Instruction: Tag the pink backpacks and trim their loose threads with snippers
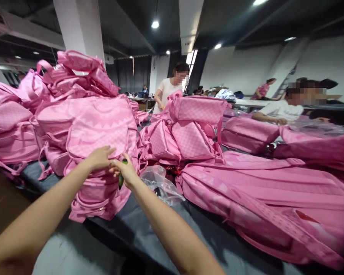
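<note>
In front of me a pink backpack (101,122) with a checked, zigzag pattern rests on a pile of similar backpacks. My left hand (99,157) lies on its lower front, fingers stretched out over the fabric. Close beside it, my right hand (126,170) is closed around a small green-handled tool (121,180), which points down. Most of that tool is hidden in the palm, so its exact kind does not show. The fingertips of both hands nearly meet at the lower right part of the backpack.
More pink backpacks are heaped at the left (8,114). Others stand mid-table (192,139), and a large one lies at the right (260,198). A clear plastic bag (162,187) is on the dark-covered table (132,233). Co-workers (169,89) stand across the table.
</note>
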`<state>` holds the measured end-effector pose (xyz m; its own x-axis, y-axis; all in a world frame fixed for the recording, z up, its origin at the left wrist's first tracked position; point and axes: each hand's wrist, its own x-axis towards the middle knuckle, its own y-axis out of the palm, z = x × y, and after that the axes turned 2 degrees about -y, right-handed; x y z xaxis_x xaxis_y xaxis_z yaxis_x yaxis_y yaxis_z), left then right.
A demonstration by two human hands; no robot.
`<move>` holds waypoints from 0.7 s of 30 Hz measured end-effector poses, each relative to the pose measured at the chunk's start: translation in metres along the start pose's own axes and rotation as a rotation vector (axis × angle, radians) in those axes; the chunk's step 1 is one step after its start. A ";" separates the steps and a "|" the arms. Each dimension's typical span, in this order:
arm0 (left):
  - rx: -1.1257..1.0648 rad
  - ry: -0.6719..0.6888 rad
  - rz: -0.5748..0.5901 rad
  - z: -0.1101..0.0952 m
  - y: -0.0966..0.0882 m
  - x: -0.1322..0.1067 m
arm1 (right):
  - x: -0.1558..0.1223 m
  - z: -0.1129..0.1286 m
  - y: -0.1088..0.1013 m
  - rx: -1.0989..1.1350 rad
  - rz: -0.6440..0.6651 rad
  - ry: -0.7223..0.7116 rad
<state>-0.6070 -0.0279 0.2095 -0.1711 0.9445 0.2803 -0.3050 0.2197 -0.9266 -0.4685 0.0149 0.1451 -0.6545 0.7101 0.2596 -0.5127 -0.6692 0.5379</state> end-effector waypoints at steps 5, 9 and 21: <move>0.097 -0.024 -0.093 0.014 -0.009 -0.011 | -0.014 0.011 -0.003 -0.149 0.029 0.010; 0.140 -0.137 -0.231 0.020 -0.039 -0.027 | -0.053 -0.017 -0.019 -0.325 -0.079 0.023; -0.208 0.139 -0.500 -0.015 -0.027 -0.074 | -0.223 0.079 -0.242 -1.771 -0.584 -0.196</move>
<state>-0.5721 -0.1002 0.2100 0.0762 0.7334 0.6755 -0.1239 0.6792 -0.7234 -0.1547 0.0363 0.0201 -0.2078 0.8293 0.5188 -0.6095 0.3050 -0.7317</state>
